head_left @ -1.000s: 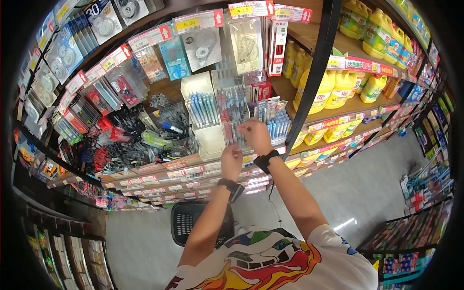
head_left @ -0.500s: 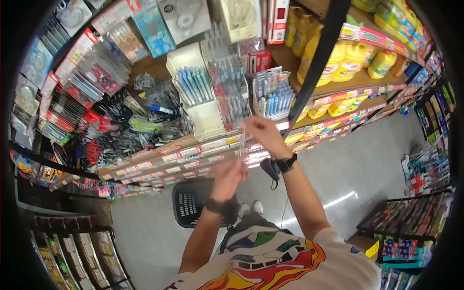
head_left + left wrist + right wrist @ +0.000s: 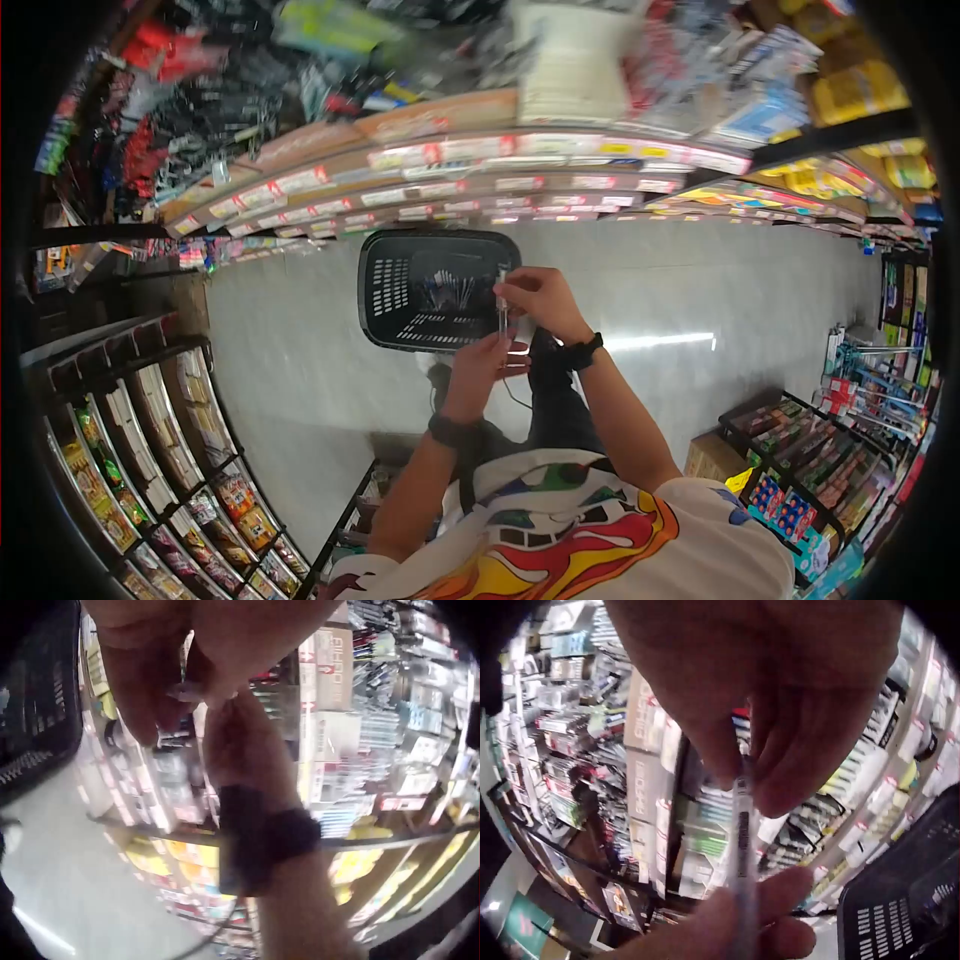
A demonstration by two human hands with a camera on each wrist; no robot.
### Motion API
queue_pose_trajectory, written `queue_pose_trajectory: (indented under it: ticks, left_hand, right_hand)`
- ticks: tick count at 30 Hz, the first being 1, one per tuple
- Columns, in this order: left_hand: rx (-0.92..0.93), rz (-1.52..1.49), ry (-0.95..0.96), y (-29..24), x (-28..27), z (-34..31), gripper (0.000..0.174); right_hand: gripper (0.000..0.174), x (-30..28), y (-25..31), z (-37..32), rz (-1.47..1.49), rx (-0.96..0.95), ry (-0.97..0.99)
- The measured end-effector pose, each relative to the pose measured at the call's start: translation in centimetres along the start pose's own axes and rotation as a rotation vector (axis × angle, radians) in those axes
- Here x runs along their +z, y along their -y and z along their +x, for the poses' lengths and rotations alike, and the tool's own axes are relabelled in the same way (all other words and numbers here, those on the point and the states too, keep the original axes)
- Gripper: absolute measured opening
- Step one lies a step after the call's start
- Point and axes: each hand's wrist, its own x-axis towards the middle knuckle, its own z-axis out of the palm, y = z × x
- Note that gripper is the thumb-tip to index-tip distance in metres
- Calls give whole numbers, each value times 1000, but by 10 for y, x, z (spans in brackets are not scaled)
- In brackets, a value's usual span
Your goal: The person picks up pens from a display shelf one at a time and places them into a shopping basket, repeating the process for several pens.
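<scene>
A slim clear pen (image 3: 502, 312) is held upright between the two hands, beside the basket's right edge. The right hand (image 3: 540, 300) pinches its upper end between thumb and fingers; the right wrist view shows the pen (image 3: 742, 832) with dark print along its barrel. The left hand (image 3: 478, 375) grips the lower end with thumb and fingers. In the left wrist view the left hand (image 3: 202, 645) is dark and close, with the right hand (image 3: 244, 739) beyond it. Several pens (image 3: 450, 290) lie in the black basket (image 3: 385, 335).
The basket stands on the grey floor (image 3: 290, 290) below the shelf edge (image 3: 420, 150). Above are heaps of packaged pens (image 3: 230, 100) and a white box (image 3: 570, 70). Racks with snacks (image 3: 240, 495) stand lower left; a stocked rack (image 3: 810, 450) and a carton (image 3: 712, 458) are lower right.
The view has tilted down from the shelves to the floor and basket. Both hands have left the pen shelf and now hold the pen beside the basket.
</scene>
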Motion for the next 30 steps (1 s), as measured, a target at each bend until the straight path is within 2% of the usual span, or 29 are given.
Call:
queue_pose_trajectory:
  ticks: [1,2,6,9,12,13,15,17,19,22,24,26,28,30]
  left_hand:
    - [74,198,-60,12,-30,11,30]
    - [233,375,-182,27,-62,25,25]
    - [124,337,-253,80,-204,98,23]
    - [200,424,-259,117,-298,155,21]
    - [266,949,-329,143,-386,220,21]
    - [244,991,-324,153,-413,245,21]
    - [193,1081,-294,177,-462,294,22]
    - [-41,1282,-179,198,-500,344,21]
    - [-152,1547,11,229,-544,397,24]
    - [-151,1608,-113,282,-589,437,26]
    - [-241,1729,-19,279,-596,448,27]
    - [-311,1739,23,284,-600,458,28]
    - [-358,1650,-10,285,-612,465,28]
    - [-372,1542,-45,295,-623,464,30]
  right_hand:
    - [24,14,-15,11,-60,7,-23]
    - [23,28,-34,28,-120,11,-47]
    - [23,80,-157,116,-259,61,-190]
    - [26,112,-255,193,-11,235,-289]
    - [28,126,-354,275,43,331,-287]
    - [28,130,-386,302,46,345,-293]
    - [26,135,-449,355,-67,295,-346]
    - [32,134,-516,402,-303,272,-299]
    - [19,131,-590,437,-798,64,-114]
    - [13,142,-664,475,-1468,-339,118]
    - [9,151,-720,498,-1274,-215,36]
    - [11,153,-723,497,-1275,-208,76]
    - [16,154,-707,486,-1457,-337,250]
    - [22,148,-715,482,-1238,-398,243]
